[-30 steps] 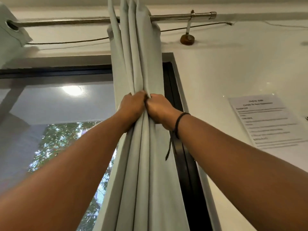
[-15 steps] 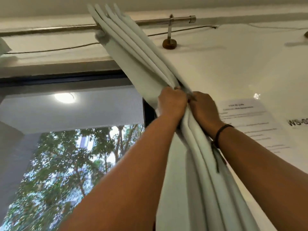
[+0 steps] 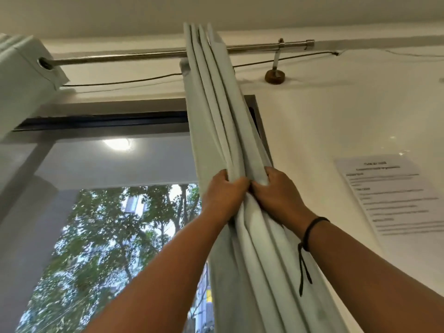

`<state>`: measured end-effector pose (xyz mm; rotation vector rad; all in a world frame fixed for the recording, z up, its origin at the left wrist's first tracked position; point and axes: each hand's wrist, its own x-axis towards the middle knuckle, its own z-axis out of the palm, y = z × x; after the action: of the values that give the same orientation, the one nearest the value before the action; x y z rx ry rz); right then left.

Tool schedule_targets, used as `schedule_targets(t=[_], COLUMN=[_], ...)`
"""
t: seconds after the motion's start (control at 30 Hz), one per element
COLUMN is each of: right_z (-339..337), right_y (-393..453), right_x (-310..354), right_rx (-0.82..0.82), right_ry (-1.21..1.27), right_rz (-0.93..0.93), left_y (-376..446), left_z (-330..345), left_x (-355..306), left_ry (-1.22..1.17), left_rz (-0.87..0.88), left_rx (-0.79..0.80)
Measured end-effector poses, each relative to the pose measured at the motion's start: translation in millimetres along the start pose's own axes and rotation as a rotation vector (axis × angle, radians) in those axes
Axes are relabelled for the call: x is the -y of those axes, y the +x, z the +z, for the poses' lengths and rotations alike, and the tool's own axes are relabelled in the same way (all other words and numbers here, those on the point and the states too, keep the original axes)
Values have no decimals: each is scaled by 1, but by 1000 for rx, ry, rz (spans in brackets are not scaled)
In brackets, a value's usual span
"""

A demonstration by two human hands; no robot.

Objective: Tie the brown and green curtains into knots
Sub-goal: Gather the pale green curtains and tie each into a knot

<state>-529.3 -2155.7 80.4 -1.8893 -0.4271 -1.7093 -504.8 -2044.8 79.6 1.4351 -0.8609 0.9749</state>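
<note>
Window (image 3: 115,188) was left of green curtain (image 3: 216,111). Green curtain hung gathered in folds from rod (image 3: 134,56), at window's right edge. Paper notice (image 3: 389,195) was on wall, right of curtain. Left hand (image 3: 224,198) and right hand (image 3: 278,193) touched each other; each grip curled tight around curtain folds, below rod.

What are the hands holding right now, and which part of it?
Both hands grip the gathered pale green curtain partway down its hanging folds, well below the rod: left hand and right hand side by side, knuckles touching.
</note>
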Motion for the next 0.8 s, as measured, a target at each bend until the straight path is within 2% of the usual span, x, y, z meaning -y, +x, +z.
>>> schedule_targets(t=[0.07,0.17,0.27,0.37,0.47,0.53,0.63,0.7,0.8], right_z=[19,48,76,97,113,124,135,139,139], right_y=[-19,-54,-98,-148,-210,-260,-340,-389,-442], right_x=[12,24,26,28,28,30,34,33,26], right_rx=[64,256,393,422,389,386,356,399,412], right_ry=[49,45,-41,-120,-170,-217,-116,-142,-174], right_rz=[3,70,133,229,293,330,499,579,663], left_y=[-11,-30,-66,-111,-157,-188,-246,-291,-339], left_z=[-25,-53,-66,-75,-80,-82,-85,-88,-93], left_x=[16,48,83,108,127,143,175,195,220], left_ry=[-140,-307,-373,-365,-286,-185,-27,-83,-286], left_rz=[-85,-240,-361,-409,-347,-346,-405,-479,-671], left_rx=[19,95,130,118,98,129,243,330,365])
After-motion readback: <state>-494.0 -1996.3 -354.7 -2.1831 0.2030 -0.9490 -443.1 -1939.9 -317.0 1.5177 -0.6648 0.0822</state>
